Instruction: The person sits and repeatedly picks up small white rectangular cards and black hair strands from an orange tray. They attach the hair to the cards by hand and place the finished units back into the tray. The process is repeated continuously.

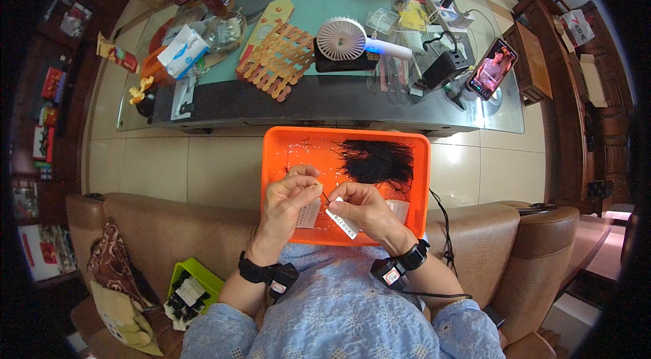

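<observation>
Person seated on a brown sofa (169,215), orange tray (346,132) across the lap. Both hands at work over the tray's near half, close together. Left hand (286,199): thumb and forefinger pinched on one end of a short dark string (326,196). Right hand (369,211): fingers closed on a white tag (344,221) at its upper corner, where the string's other end meets the fingertips — whether it passes through the tag, cannot tell. Tag tilted, printed face up. Loose heap of black strings (377,162) in the tray's far right; more white tags lie low in the tray, partly behind each hand; small pale specks on its far left floor. Green bin (214,278) on the sofa, left side, holding pale and black items. Beyond the tray, a table (224,107) — white fan (341,39), lit phone (494,69) upright at right.
</observation>
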The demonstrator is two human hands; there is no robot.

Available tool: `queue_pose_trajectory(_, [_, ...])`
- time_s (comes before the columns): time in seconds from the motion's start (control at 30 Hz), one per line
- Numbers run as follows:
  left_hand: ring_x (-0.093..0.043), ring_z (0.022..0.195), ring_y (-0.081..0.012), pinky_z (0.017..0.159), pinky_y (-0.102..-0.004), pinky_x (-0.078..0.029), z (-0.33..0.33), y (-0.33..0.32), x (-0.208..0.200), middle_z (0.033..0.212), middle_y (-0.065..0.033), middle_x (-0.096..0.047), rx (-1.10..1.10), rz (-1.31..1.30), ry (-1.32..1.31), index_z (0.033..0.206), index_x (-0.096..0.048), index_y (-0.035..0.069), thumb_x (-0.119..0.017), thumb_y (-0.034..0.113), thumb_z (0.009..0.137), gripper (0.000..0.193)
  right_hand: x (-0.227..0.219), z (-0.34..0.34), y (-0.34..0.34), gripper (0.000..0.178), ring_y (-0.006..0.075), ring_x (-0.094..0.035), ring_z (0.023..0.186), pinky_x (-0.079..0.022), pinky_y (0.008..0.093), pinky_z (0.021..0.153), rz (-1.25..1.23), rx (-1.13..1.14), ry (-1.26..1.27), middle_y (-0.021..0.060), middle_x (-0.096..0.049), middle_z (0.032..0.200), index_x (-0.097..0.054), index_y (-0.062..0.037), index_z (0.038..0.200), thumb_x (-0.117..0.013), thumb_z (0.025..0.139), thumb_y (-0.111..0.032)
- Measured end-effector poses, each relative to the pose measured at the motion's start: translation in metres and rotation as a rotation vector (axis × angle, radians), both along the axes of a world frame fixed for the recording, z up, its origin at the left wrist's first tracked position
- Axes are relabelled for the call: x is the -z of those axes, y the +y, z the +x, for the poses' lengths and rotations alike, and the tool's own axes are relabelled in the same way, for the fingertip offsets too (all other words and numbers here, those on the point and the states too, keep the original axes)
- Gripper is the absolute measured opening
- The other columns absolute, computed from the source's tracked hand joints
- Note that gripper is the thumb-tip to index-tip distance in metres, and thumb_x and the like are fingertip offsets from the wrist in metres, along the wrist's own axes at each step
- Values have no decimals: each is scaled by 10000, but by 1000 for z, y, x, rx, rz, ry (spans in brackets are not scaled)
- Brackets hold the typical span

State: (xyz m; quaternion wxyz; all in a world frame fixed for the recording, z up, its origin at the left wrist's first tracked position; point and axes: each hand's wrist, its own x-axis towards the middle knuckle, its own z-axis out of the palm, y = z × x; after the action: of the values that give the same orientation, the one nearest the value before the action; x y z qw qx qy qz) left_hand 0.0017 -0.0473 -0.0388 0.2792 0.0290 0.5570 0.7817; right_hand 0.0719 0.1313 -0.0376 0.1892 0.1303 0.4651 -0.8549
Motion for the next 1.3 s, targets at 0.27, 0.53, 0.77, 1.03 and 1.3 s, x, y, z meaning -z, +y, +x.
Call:
queue_pose_trajectory(0.27, [-605,968,-246,822,-343,-493,-6,0,-19,1045,-99,-610,-12,-567,769,930,-694,48,-689,-21,766,178,-5,-1,3,30,62,-597,759,-478,225,716,99,53,-29,-8,-662,837,-665,-41,883,-645,873,-61])
queue_pose_trajectory(0.53, [-640,835,-274,741,-368,-512,-22,-11,-27,848,-104,-651,201,-568,1192,854,-688,27,-719,-43,704,169,-7,0,2,39,59,-597,733,-481,226,684,126,-2,-22,-11,-660,817,-660,-30,888,-656,874,-66])
queue_pose_trajectory(0.77, [-645,766,-206,669,-311,-505,-10,-8,-20,794,-78,-660,107,-360,669,788,-680,12,-714,-64,712,113,2,5,4,108,75,-624,740,-497,217,664,-155,34,-80,29,-688,849,-706,-28,970,-673,878,-73])
queue_pose_trajectory(1.03, [-609,699,-157,618,-283,-469,7,6,-18,802,-75,-649,83,-481,816,839,-684,-3,-697,-19,782,60,-7,1,2,118,149,-620,775,-489,269,725,226,175,141,53,-690,879,-714,-2,954,-664,847,0])
queue_pose_trajectory(1.3, [-463,494,-15,443,-189,-340,9,7,-11,676,18,-595,104,-274,105,834,-680,-17,-664,39,865,66,-10,-6,2,182,282,-581,782,-459,363,718,988,161,765,113,-648,873,-679,-24,926,-688,754,31])
